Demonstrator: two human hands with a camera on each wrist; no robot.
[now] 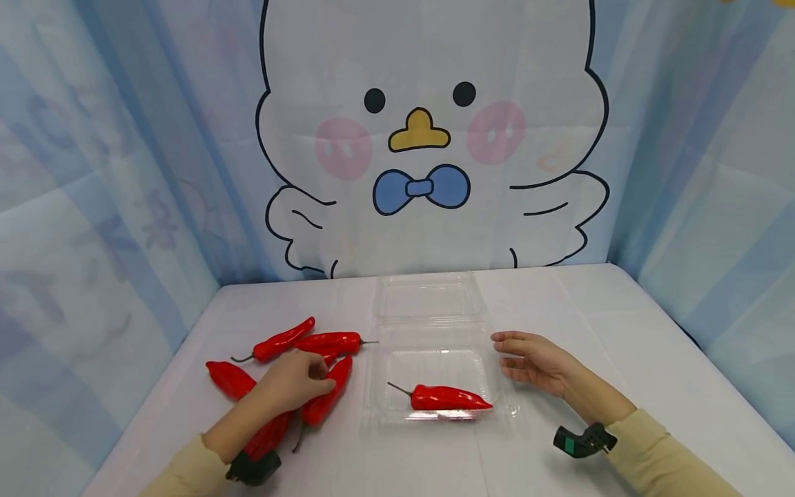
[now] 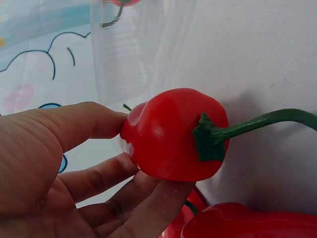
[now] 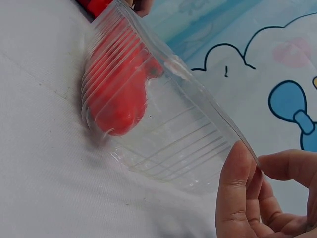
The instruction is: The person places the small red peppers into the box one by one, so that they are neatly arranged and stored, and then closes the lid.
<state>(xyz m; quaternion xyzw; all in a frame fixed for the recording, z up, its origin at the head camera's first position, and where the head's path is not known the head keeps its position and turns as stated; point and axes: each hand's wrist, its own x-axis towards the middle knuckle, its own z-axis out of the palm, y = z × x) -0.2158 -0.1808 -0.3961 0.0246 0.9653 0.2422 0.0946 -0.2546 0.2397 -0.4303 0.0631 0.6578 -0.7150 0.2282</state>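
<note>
My left hand [image 1: 290, 384] pinches a red chili pepper [image 1: 330, 399] between thumb and fingers, left of the clear plastic box. In the left wrist view this pepper [image 2: 171, 135] points its green stem at the camera. The clear plastic box [image 1: 428, 366] lies with its lid folded back; one red pepper [image 1: 448, 398] rests inside along the near side. At the box's right side is my right hand [image 1: 535, 362]. The right wrist view shows this hand [image 3: 270, 198] pinching the box's rim [image 3: 218, 111] between thumb and fingers.
More red peppers lie on the left of the white table: one at the back [image 1: 282, 342], one beside it [image 1: 329, 341], one at the far left [image 1: 228, 379] and others partly under my left arm. The lid [image 1: 428, 300] lies flat toward the curtain [image 1: 422, 235].
</note>
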